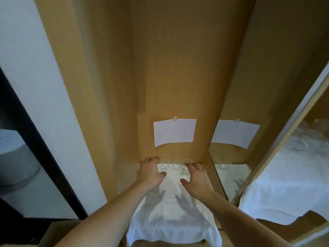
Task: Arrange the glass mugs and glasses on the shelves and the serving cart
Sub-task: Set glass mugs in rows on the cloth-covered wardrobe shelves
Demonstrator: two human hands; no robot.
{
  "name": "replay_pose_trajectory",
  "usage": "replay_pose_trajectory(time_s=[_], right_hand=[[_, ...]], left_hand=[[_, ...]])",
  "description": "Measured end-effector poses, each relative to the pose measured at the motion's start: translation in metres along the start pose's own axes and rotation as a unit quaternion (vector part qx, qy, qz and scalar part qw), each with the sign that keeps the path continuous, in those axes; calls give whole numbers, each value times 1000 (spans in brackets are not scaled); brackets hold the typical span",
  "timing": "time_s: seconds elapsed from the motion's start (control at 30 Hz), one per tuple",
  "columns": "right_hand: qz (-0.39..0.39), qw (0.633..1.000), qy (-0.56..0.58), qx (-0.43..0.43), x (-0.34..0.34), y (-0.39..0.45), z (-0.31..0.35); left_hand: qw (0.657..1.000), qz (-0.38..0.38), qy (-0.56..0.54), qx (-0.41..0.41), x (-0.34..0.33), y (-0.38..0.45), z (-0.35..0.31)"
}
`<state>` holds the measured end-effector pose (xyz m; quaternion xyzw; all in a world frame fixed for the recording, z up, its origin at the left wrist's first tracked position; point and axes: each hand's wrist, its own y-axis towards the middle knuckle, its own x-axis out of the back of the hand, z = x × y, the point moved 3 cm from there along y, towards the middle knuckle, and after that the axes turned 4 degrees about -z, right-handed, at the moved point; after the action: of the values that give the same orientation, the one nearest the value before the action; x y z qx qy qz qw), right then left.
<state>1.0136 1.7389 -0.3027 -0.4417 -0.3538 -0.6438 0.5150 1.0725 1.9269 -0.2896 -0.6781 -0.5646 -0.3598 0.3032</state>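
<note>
While flanking the glasses (173, 165) on the white cloth (170, 218), left hand (149, 172) and right hand (196, 177), fingers spread.

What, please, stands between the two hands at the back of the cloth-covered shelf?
In the head view, a short row of clear glasses stands on the white cloth between the left hand and the right hand, beneath the taped paper sheet.

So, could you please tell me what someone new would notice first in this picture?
Two bare hands, left and right, reach to a row of clear glasses at the back of a wooden shelf spread with a white cloth. Above the glasses, a blank paper is taped to the back panel.
</note>
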Motion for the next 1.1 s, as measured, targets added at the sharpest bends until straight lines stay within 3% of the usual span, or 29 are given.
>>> replay_pose_trajectory(time_s=[0.23, 0.57, 1.1], right_hand=[[14, 1000, 4, 2, -32, 92, -26], [96, 992, 59, -63, -111, 195, -68], [145, 974, 69, -162, -241, 305, -145]], left_hand=[[999, 19, -21, 32, -42, 88, 1], [998, 34, -38, 49, -116, 194, 6], [979, 71, -58, 179, -248, 302, 97]])
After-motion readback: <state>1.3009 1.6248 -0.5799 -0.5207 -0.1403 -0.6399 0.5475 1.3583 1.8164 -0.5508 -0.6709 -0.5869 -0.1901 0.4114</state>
